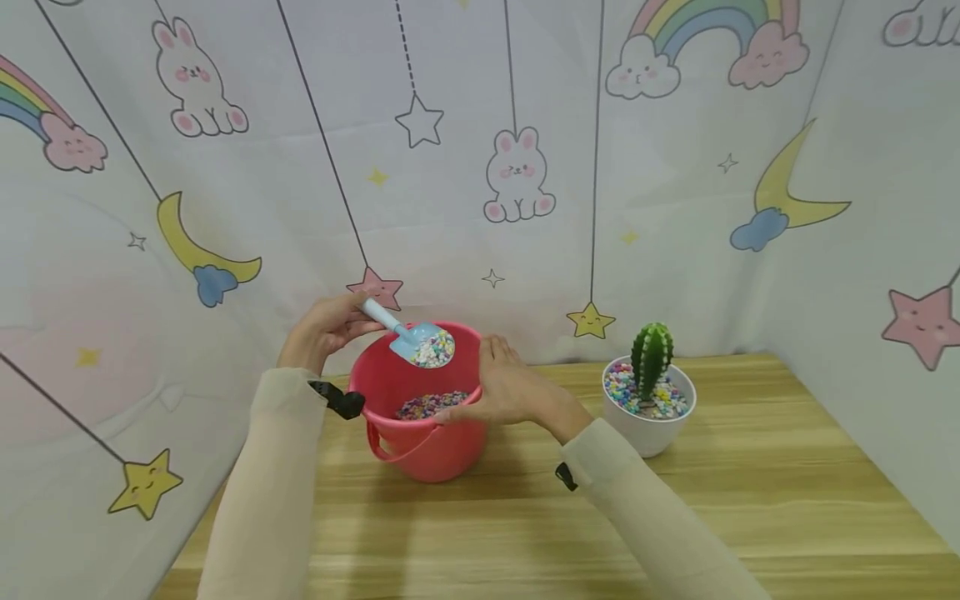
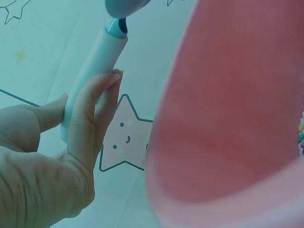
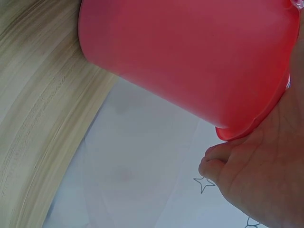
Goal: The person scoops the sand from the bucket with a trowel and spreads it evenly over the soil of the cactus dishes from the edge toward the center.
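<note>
My left hand [image 1: 333, 327] grips the white handle of a small toy shovel [image 1: 382, 315] between thumb and fingers. Its light-blue blade bears a heap of pale, multicoloured pebbles [image 1: 435, 348] and hangs over a red plastic bucket [image 1: 427, 454]. More coloured pebbles [image 1: 431, 405] cover the bucket's bottom. In the left wrist view, the fingers wrap the shovel handle [image 2: 97, 66] beside the bucket wall [image 2: 228, 95]. My right hand [image 1: 517, 390] holds the bucket's right rim, thumb along the front edge and fingers toward the back. The right wrist view has its palm [image 3: 266, 166] against the rim.
Right of the bucket stands a white pot [image 1: 647, 432] with a green cactus [image 1: 652, 360] among coloured pebbles. The bucket's red handle [image 1: 401, 454] hangs down its front. A patterned cloth backdrop [image 1: 450, 208] borders the wooden table [image 1: 750, 500] at the back and sides.
</note>
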`<act>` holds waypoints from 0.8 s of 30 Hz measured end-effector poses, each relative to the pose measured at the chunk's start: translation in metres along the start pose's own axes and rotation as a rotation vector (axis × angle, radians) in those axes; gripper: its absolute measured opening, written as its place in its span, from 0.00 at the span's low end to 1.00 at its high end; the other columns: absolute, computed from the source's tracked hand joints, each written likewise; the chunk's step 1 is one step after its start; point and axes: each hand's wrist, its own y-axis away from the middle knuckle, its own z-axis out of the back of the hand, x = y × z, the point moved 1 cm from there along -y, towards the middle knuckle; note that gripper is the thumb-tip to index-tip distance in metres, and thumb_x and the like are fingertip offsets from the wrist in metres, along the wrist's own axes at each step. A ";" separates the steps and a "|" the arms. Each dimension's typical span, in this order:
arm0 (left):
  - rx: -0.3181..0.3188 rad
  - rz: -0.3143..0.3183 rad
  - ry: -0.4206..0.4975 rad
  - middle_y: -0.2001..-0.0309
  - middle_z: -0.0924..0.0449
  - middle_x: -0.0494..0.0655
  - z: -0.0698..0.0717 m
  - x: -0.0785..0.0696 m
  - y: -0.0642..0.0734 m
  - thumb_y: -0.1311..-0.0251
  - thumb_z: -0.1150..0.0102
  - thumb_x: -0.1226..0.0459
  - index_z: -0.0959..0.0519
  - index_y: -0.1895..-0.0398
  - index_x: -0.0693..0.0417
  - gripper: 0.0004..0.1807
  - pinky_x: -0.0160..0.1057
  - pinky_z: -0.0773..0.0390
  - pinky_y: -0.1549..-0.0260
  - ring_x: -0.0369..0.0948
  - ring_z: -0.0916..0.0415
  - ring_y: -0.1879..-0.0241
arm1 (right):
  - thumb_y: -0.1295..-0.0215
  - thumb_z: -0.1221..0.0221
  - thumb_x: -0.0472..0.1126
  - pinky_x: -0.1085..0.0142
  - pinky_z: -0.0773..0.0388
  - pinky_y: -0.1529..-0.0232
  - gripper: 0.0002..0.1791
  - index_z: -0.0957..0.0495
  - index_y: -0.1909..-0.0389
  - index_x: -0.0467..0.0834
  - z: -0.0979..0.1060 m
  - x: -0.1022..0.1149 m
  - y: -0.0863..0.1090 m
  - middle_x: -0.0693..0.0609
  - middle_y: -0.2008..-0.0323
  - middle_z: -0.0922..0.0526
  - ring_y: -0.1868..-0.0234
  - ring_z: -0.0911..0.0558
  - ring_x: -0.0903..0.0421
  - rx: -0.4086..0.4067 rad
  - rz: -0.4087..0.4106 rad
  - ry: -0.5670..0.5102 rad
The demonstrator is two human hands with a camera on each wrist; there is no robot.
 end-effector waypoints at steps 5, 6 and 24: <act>-0.045 -0.029 0.055 0.70 0.12 0.46 0.005 0.005 0.002 0.19 0.51 0.59 0.31 0.40 0.61 0.15 0.37 0.10 0.54 0.42 0.08 0.69 | 0.52 0.39 0.86 0.48 0.48 0.13 0.81 0.63 0.16 0.35 0.001 -0.001 0.000 0.37 0.15 0.56 0.13 0.52 0.40 0.010 -0.002 0.010; -0.053 -0.037 0.065 0.70 0.12 0.46 0.006 0.006 0.003 0.19 0.50 0.58 0.31 0.39 0.61 0.17 0.37 0.10 0.55 0.41 0.08 0.69 | 0.53 0.39 0.87 0.48 0.48 0.13 0.81 0.63 0.16 0.35 0.001 -0.001 0.000 0.38 0.15 0.56 0.14 0.52 0.40 0.008 -0.002 0.010; -0.227 -0.096 0.140 0.64 0.15 0.47 0.006 0.019 0.029 0.25 0.42 0.51 0.31 0.32 0.59 0.28 0.37 0.10 0.52 0.39 0.08 0.67 | 0.55 0.37 0.87 0.45 0.41 0.16 0.83 0.65 0.15 0.37 0.003 0.001 0.001 0.38 0.14 0.57 0.14 0.52 0.40 0.021 -0.004 -0.010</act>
